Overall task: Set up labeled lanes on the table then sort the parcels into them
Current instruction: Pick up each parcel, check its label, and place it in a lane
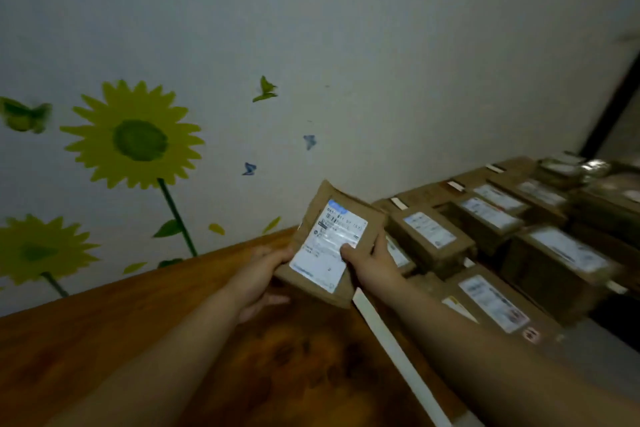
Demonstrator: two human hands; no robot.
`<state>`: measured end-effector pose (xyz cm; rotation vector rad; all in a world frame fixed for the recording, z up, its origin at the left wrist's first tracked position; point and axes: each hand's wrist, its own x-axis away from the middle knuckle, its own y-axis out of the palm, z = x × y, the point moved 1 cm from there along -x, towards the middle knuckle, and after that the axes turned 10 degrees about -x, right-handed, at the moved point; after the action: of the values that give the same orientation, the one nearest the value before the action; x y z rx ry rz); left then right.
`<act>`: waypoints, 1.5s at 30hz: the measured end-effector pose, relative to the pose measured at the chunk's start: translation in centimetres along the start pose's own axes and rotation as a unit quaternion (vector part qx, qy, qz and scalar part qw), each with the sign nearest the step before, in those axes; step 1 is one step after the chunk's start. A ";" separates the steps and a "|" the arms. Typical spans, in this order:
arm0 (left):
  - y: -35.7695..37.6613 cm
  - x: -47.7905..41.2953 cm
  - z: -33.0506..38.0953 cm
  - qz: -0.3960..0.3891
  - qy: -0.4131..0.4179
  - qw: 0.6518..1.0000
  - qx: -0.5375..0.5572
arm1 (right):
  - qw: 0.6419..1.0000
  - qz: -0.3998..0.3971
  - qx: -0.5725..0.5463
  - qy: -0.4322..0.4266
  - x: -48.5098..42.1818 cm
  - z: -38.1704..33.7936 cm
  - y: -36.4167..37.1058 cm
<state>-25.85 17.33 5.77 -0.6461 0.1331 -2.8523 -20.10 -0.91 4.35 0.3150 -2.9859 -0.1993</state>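
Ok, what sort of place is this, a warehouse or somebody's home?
Probably a room at home, not a warehouse: sunflower decals on the wall, a wooden table, and rows of labelled parcels beside the held parcel.

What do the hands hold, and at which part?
One brown parcel: left hand grips its lower left edge, right hand its right edge, thumb on the label.

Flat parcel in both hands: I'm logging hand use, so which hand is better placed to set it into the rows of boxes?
Probably the right hand: it grips the flat parcel on the side beside the boxes, while the left hand holds the far edge.
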 end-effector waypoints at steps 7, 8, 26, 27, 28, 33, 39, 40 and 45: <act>7.2 0.4 -0.9 -0.061 0.012 0.979 -0.194 | 0.998 0.025 0.048 -0.024 3.8 0.4 -7.2; 8.3 0.6 -0.8 -0.074 0.010 0.978 -0.193 | 0.998 0.004 0.062 -0.014 4.3 0.4 -8.1; 34.7 2.7 -2.8 -0.057 0.046 0.982 -0.177 | 0.941 -0.078 0.329 -0.028 5.3 0.1 -33.2; 35.3 2.7 -2.7 -0.050 0.052 0.981 -0.183 | 0.936 -0.070 0.345 -0.020 5.1 0.3 -33.8; 35.8 2.5 -2.6 -0.045 0.055 0.980 -0.184 | 0.932 -0.060 0.356 -0.012 4.8 0.4 -34.4; 38.6 1.8 -3.1 -0.065 0.073 0.978 -0.185 | 0.937 -0.070 0.341 -0.017 4.3 1.1 -36.8; 42.3 0.6 -3.0 -0.051 0.076 0.969 -0.228 | 0.933 -0.071 0.351 0.024 2.3 1.9 -40.5; 42.6 0.4 -3.0 -0.047 0.077 0.969 -0.231 | 0.934 -0.069 0.349 0.019 2.1 1.8 -40.7; 46.3 -0.4 -3.5 0.009 0.063 0.949 -0.308 | 0.919 -0.170 0.354 0.030 -0.1 2.2 -44.0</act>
<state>-18.33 -27.52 -3.83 -0.5500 1.0721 -2.8142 -11.59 -43.27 -4.22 0.8876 -2.7960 0.8601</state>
